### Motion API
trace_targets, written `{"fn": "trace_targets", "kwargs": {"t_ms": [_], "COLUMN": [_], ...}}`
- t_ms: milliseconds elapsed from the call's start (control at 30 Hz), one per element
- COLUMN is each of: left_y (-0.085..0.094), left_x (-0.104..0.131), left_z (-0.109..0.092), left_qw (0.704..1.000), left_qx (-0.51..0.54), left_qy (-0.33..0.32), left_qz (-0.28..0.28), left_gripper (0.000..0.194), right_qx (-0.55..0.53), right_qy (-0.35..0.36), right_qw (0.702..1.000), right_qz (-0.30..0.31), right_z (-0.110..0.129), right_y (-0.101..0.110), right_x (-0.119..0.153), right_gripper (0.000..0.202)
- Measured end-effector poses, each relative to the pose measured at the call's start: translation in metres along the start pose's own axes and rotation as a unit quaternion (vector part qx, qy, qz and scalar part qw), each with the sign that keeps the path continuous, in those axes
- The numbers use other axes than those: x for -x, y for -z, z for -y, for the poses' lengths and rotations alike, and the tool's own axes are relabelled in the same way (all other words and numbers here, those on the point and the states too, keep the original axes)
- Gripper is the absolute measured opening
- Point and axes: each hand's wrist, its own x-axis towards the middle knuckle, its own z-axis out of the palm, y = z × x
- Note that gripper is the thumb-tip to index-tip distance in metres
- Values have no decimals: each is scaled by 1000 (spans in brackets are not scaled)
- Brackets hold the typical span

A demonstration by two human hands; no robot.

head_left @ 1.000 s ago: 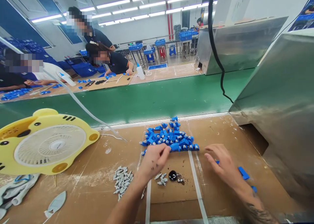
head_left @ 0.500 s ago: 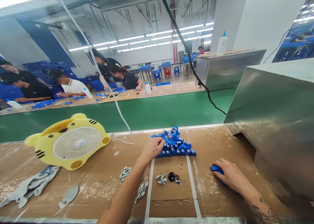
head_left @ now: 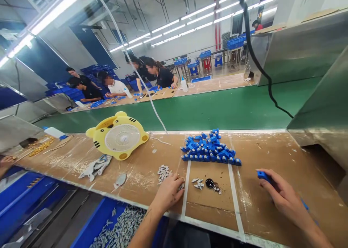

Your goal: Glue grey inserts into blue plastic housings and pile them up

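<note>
My right hand (head_left: 282, 193) is closed around a blue plastic part (head_left: 263, 175), held between thumb and fingers over the cardboard on the right. Another bit of blue (head_left: 304, 204) shows behind that hand. My left hand (head_left: 170, 190) is lowered with bent fingers onto small grey metal pieces (head_left: 182, 186) just left of a white tape strip; what is between its fingertips is hidden. Beside it lies a pile of grey metal pieces (head_left: 163, 172). Between the tape strips are a few more grey pieces (head_left: 198, 184) and a small round pot of dark liquid (head_left: 209, 183).
Blue parts (head_left: 208, 148) are heaped behind a front row of the same. A yellow animal-shaped fan (head_left: 122, 137), a glove (head_left: 96, 166) and a blue bin (head_left: 91, 219) of grey pieces are on the left. A metal housing (head_left: 323, 117) bounds the right. Co-workers sit across the green belt (head_left: 206, 112).
My left hand has come back from the blue heap to the grey pieces near the table's front. My right hand has turned, lifting the blue part's end into view. The camera has swung left and tilted.
</note>
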Motion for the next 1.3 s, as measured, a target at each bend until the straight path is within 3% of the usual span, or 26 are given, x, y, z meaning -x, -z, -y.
{"fn": "trace_targets", "kwargs": {"t_ms": [200, 300, 400, 533, 600, 733, 900, 1000, 1167, 1300], "left_y": [-11, -8, -7, -13, -16, -21, -28, -29, -11, 1], "left_x": [-8, -6, -3, -4, -8, -22, -39, -44, -43, -40], "left_z": [5, 7, -1, -25, -36, -50, -51, -50, -58, -79], "left_qw": [1000, 995, 956, 895, 898, 934, 958, 961, 952, 925], "left_qx": [13, 92, 266, 407, 401, 307, 171, 132, 194, 279], "left_qy": [-5, -6, 9, -3, -24, -87, -192, -209, -197, -161], "left_qz": [2, -44, -127, -184, -178, -161, -125, -124, -129, -201], "left_gripper": [25, 29, 19, 34, 33, 23, 27, 34, 26, 14], "right_qx": [-43, -52, -62, -76, -79, -68, -109, -130, -196, -335], "right_qy": [9, -5, -5, 11, 22, 25, 3, -3, -42, -133], "right_qw": [999, 998, 998, 997, 995, 995, 990, 987, 977, 930], "right_qz": [-10, -25, -17, 30, 49, 72, 90, 92, 69, 75], "right_z": [14, 16, 22, 30, 30, 22, 15, 18, 26, 34], "right_y": [-40, -54, -62, -69, -73, -79, -79, -79, -83, -91], "right_x": [6, 8, 6, 0, -2, -1, 0, -1, 2, 5], "right_gripper": [40, 39, 43, 46, 47, 43, 38, 36, 42, 53]}}
